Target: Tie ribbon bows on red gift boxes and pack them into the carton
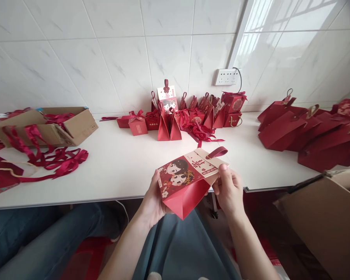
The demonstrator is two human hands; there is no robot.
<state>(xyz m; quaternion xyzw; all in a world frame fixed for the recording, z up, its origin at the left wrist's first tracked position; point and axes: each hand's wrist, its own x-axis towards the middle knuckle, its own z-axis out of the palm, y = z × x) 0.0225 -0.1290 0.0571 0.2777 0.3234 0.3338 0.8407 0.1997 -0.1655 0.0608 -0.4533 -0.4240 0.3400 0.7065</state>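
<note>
Between my hands, over my lap at the table's front edge, is a red and cream gift box (189, 177) printed with two cartoon figures. It lies tilted, with its dark red strap loop (217, 152) at the upper right. My left hand (153, 202) grips the box's lower left end, thumb on the printed face and the other fingers underneath. With thumb and fingers, my right hand (230, 188) pinches the cream top near the strap. Behind the box, a finished-looking red gift box (167, 126) stands on the white table (128, 165).
Several small red boxes (138, 125) and a heap of red ribbon (202, 132) line the wall. A cardboard box (76, 128) with trailing ribbons stands left, red boxes (291, 128) right. A large carton (323, 217) is at lower right. Another person's leg (61, 237) is at left.
</note>
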